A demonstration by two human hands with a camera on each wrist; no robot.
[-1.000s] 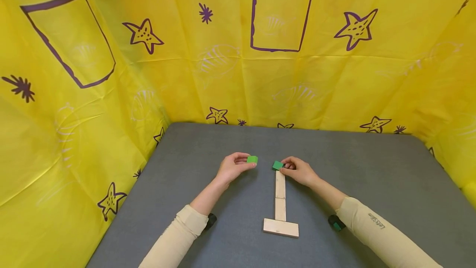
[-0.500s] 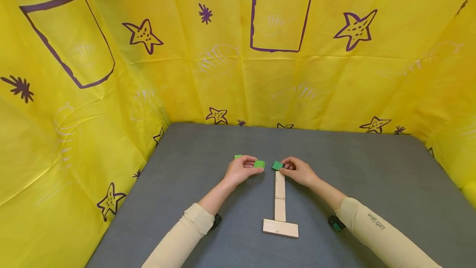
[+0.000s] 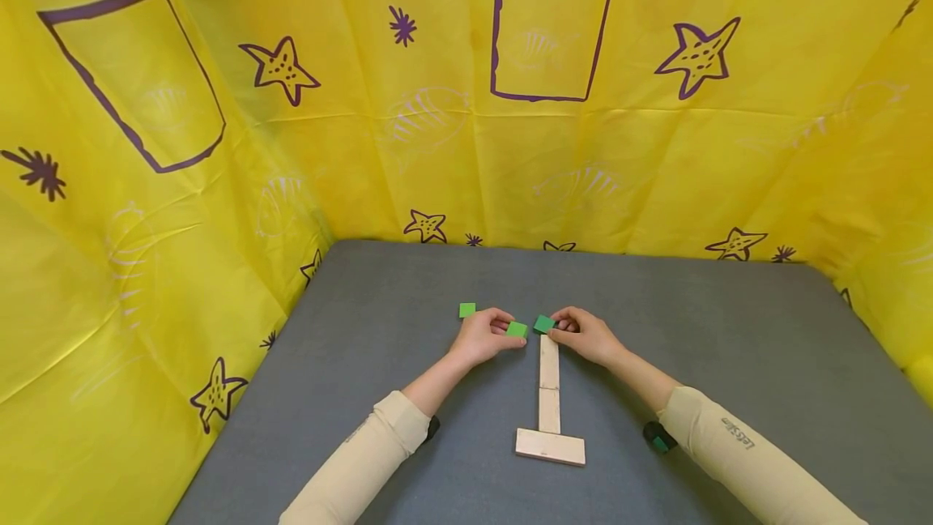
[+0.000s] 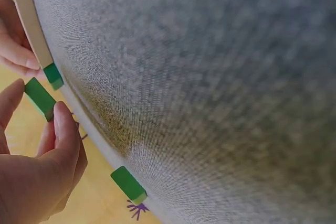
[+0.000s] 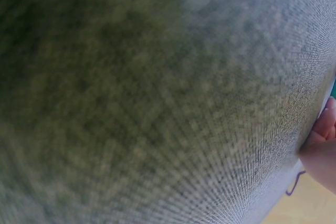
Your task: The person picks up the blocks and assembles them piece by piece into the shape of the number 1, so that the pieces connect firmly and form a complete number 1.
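My left hand [image 3: 479,337] pinches a light green block [image 3: 517,330] between thumb and fingers. In the left wrist view this block [image 4: 40,99] appears lifted off the grey surface. Just to its right, my right hand [image 3: 592,339] holds a darker green block [image 3: 543,324] at the far end of a row of wooden planks. Two narrow planks [image 3: 550,387] lie end to end, meeting a crosswise plank [image 3: 550,446] at the near end. The right wrist view catches only part of the right hand [image 5: 321,148] at its edge.
A second light green block [image 3: 467,310] lies on the grey table [image 3: 678,322] just behind the left hand. Yellow cloth [image 3: 445,144] with purple drawings hangs along the table's back and sides.
The left hand has carried its light green block right and slightly nearer, close to the darker block. The other light green block has come into sight behind it. The right hand has stayed still.
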